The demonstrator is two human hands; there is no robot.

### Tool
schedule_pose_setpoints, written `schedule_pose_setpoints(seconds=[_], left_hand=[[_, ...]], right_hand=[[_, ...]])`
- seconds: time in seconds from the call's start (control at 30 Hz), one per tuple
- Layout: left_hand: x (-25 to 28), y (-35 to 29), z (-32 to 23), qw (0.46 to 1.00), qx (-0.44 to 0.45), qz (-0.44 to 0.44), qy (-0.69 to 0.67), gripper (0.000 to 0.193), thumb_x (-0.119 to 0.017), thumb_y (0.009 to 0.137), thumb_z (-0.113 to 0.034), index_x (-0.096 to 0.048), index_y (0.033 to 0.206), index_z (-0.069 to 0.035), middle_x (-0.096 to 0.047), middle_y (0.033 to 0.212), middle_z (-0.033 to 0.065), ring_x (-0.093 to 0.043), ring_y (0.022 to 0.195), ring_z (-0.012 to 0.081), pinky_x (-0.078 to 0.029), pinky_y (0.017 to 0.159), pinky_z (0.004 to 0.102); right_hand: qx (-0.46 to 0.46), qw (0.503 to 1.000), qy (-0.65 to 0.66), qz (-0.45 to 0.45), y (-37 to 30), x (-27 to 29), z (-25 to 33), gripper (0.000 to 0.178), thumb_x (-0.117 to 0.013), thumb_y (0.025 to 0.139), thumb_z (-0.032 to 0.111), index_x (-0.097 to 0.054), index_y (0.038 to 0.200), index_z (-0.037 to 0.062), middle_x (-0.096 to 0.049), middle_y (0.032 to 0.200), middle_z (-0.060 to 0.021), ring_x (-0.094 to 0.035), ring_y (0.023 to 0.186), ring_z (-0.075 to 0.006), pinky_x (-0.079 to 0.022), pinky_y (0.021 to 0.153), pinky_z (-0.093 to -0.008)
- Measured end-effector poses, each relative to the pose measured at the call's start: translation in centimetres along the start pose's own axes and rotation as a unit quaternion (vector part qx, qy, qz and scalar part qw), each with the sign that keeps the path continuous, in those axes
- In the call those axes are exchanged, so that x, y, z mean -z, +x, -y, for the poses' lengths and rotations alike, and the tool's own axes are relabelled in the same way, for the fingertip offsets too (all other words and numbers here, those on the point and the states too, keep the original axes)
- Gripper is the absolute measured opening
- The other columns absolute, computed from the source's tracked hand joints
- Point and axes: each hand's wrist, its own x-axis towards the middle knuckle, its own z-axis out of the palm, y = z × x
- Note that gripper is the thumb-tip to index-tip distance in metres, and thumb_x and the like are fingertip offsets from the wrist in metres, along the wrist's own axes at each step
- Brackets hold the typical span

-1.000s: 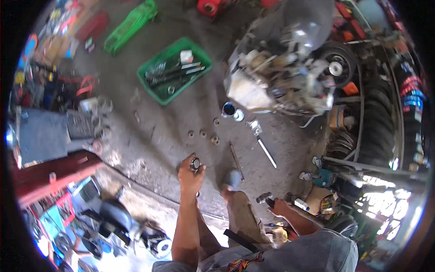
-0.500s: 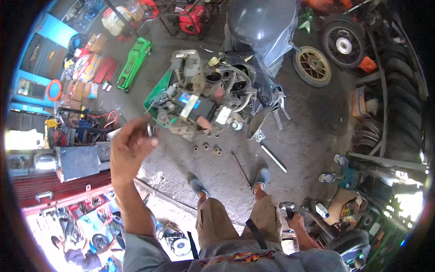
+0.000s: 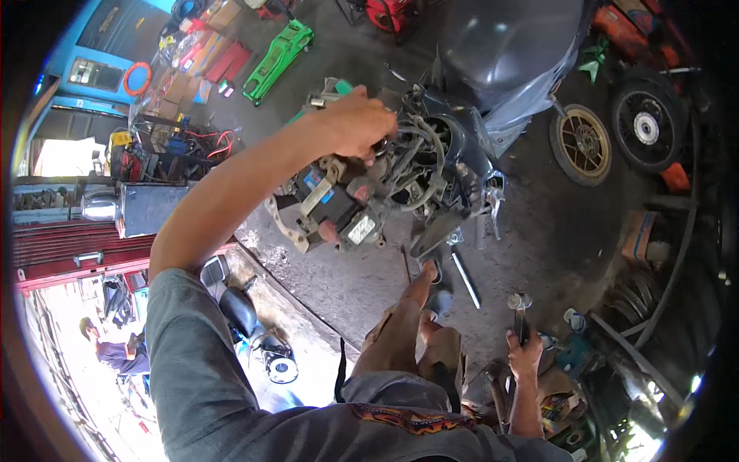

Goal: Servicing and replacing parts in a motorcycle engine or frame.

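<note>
Reaching left hand (image 3: 356, 123) grip closed onto engine (image 3: 362, 192) top | right hand (image 3: 526, 356) grip clutching hammer (image 3: 518, 308)

green floor jack (image 3: 279, 51), upper left of frame | red generator (image 3: 394, 12), top centre | dark grey scooter body (image 3: 504, 54), upper centre | gold-spoked wheel (image 3: 580, 144), right | grey T-shirt (image 3: 231, 393) with orange zigzag band, bottom | blue wall (image 3: 100, 46), upper left

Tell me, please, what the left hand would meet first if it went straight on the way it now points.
The left hand points right, at the exposed grey scooter engine with its bundled cables. It seems to touch them already, though depth is unclear.
</note>
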Motion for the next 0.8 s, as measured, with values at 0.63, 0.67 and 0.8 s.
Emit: schedule_pose_setpoints(seconds=[0.63,0.67,0.8], left_hand=[[-3.3,1.1,3.3,0.998,-0.01,-0.032,-0.046,0.008,-0.07,0.073,-0.012,-0.069,0.08,-0.008,-0.067,0.087,0.0052,-0.061,0.096,0.0273,-0.043,0.094,0.046],[-3.1,1.0,3.1,0.999,-0.005,-0.045,-0.022,0.006,-0.07,0.074,-0.012,-0.069,0.078,-0.009,-0.067,0.087,0.0027,-0.059,0.097,0.024,-0.038,0.098,0.0484],[-4.2,1.1,3.7,0.997,0.005,-0.053,-0.054,0.004,-0.07,0.076,-0.012,-0.071,0.08,-0.013,-0.067,0.086,-0.0015,-0.056,0.098,0.02,-0.029,0.103,0.0523]], right_hand=[[0.216,0.892,0.166,0.361,12.0,1.7,27.5,0.018,-0.064,0.093,0.014,-0.059,0.101,-0.0015,-0.058,0.06,-0.004,-0.056,0.05,-0.0094,-0.043,0.046,-0.0267],[0.218,0.889,0.157,0.372,12.9,1.0,28.3,0.018,-0.064,0.093,0.014,-0.059,0.101,-0.0015,-0.058,0.06,-0.004,-0.056,0.05,-0.0094,-0.043,0.046,-0.0267],[0.343,0.863,0.094,0.36,14.6,-1.1,31.8,0.024,-0.063,0.093,0.014,-0.058,0.109,-0.0042,-0.065,0.072,-0.0161,-0.067,0.059,-0.0266,-0.051,0.055,-0.0374]])
